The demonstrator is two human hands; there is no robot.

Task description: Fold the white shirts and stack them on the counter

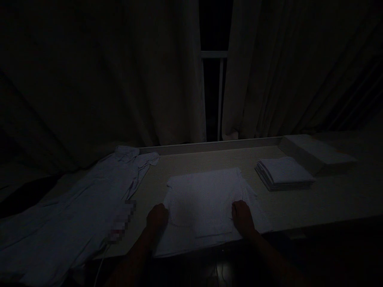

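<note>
Both hands, left hand (157,217) and right hand (241,217), press curled fingers onto the white garment (203,199).

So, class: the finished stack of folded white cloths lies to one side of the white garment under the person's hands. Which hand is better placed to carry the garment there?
Probably the right hand: the stack of folded white cloths lies on its side, while the left hand rests on the white garment at the opposite edge.

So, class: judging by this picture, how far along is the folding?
Done: a folded stack sits at the right. In hand: left hand and right hand press a white cloth laid flat. Left: the loose shirt spread at the left.
</note>
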